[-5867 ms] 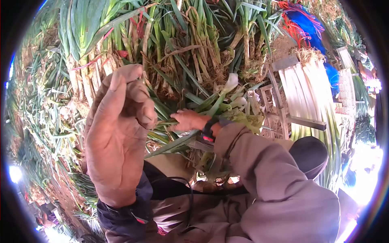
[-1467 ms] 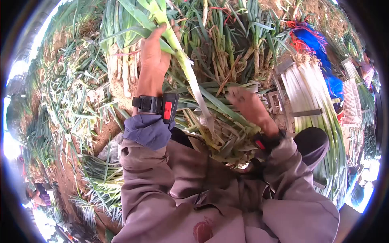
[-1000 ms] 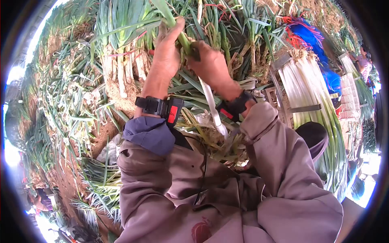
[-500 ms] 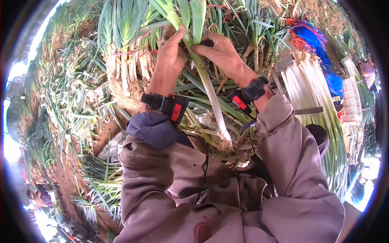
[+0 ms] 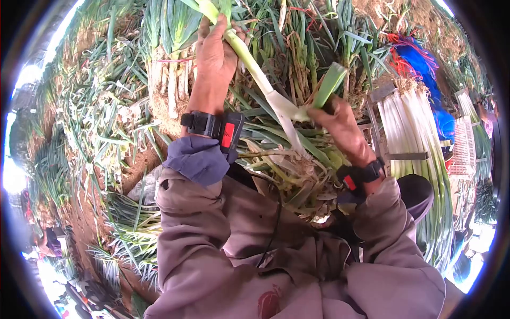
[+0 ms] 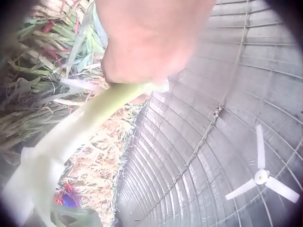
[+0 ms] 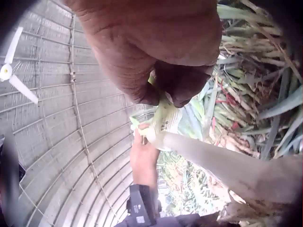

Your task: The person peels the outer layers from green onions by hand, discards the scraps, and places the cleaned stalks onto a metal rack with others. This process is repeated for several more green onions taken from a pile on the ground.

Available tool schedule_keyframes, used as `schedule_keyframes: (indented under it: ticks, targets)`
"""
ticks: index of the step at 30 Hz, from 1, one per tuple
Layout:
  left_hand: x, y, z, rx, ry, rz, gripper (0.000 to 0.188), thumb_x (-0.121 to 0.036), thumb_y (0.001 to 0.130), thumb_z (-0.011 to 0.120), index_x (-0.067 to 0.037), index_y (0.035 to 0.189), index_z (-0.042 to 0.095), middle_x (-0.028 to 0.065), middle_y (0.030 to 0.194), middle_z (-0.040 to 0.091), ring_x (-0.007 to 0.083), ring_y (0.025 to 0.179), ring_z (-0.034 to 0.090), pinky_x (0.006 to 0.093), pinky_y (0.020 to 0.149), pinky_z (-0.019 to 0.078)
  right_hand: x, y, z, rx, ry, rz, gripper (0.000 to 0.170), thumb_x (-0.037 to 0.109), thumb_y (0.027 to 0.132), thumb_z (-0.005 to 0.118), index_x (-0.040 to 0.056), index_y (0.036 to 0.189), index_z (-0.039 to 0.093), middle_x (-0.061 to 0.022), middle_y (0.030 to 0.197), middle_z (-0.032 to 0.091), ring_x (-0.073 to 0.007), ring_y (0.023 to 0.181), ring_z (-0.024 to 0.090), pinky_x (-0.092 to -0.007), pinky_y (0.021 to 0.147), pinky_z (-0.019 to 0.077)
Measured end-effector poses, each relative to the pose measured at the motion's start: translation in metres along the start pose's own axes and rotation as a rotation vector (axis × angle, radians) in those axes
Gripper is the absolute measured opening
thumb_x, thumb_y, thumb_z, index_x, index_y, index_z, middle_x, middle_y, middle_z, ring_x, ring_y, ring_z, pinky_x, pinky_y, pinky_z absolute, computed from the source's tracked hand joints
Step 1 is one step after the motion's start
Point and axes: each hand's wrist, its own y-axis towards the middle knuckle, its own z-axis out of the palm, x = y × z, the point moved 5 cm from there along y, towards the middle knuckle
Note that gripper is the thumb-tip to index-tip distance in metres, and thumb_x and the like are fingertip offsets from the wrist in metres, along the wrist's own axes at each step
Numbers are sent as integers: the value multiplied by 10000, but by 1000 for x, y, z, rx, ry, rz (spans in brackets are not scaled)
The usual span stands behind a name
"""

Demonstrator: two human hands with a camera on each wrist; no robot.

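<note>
In the head view a long leek (image 5: 251, 63) slants down from upper left, its white root end low in the middle. My left hand (image 5: 217, 56) grips it high up, near the green leaves; the left wrist view shows that hand (image 6: 147, 42) curled round the stalk. With thumb and fingers my right hand (image 5: 342, 125) pinches a green outer leaf (image 5: 330, 85), which is peeled outward but joined to the stalk by a pale sheath. The right wrist view shows the right hand's fingertips (image 7: 163, 97) on this leaf.
Bundled leeks (image 5: 172, 80) stand behind the left hand. Loose leaves (image 5: 297, 186) lie below the root end. At right, long white leeks (image 5: 406, 122) rest in a metal frame (image 5: 408, 156), beside blue and red string (image 5: 419, 64). Leaf litter covers the left side.
My right hand has moved down and to the right from the top of the leek, drawing a leaf with it and splitting the sheath. My left hand stays high on the stalk.
</note>
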Motion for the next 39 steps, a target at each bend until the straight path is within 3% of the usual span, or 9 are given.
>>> schedule_keyframes:
  ticks: [4,6,9,13,15,18,30,31,39]
  targets:
    - [-28,11,-11,-49,78,120,294,-40,944,653,-88,1201,518,146,955,590,234,790,589,369,681,537,-101,-40,15,273,-665,52,336,247,814,661,15,1058,648,-219,932,696,-375,831,671,-464,794,516]
    - [-37,14,-23,-81,133,236,318,-36,939,660,-97,1221,527,138,958,595,233,794,591,370,691,541,-207,-86,11,572,-904,306,477,281,792,672,-3,1171,617,-275,996,674,-442,934,654,-482,831,518]
    - [-39,3,-24,-135,119,230,339,-18,921,678,-101,1220,542,131,969,604,237,780,595,381,706,552,-255,-99,-9,810,-996,171,508,359,808,679,28,1190,632,-249,1012,689,-433,950,659,-482,824,520]
    - [-20,1,-13,-118,75,148,347,14,909,677,-77,1213,538,134,965,610,254,800,620,392,739,569,-71,-20,-7,163,-738,-60,408,390,917,649,12,1070,660,-258,995,679,-427,930,664,-479,781,523]
    - [-5,-6,2,-26,64,58,327,29,906,667,-41,1194,530,155,1004,635,282,885,655,398,776,585,6,14,0,46,-531,2,326,295,957,623,10,1110,662,-258,1006,680,-415,919,666,-436,777,526]
    - [19,-5,6,-25,38,-27,319,32,908,659,-20,1192,522,181,1071,657,303,962,676,404,812,594,62,59,21,-5,-471,-434,356,271,937,662,5,1173,658,-243,998,692,-332,891,697,-401,794,530]
    - [11,-4,1,-13,106,-5,447,56,869,701,-110,1184,431,157,1088,627,311,939,677,427,767,618,71,52,36,40,-98,-605,208,192,940,698,-4,1004,671,-101,959,687,-182,847,648,-310,793,521]
    - [12,-5,4,-8,107,-8,447,56,869,701,-110,1184,431,157,1088,627,311,939,677,427,767,618,72,56,32,24,-27,-372,290,235,933,713,9,1111,669,-100,1044,680,-159,882,636,-292,830,519]
    - [33,-19,29,134,109,-43,347,-42,925,682,-67,1212,487,144,1065,636,286,935,686,428,813,599,63,88,39,-61,-434,-604,285,194,877,732,8,1084,668,-136,1081,671,-300,959,662,-381,842,523]
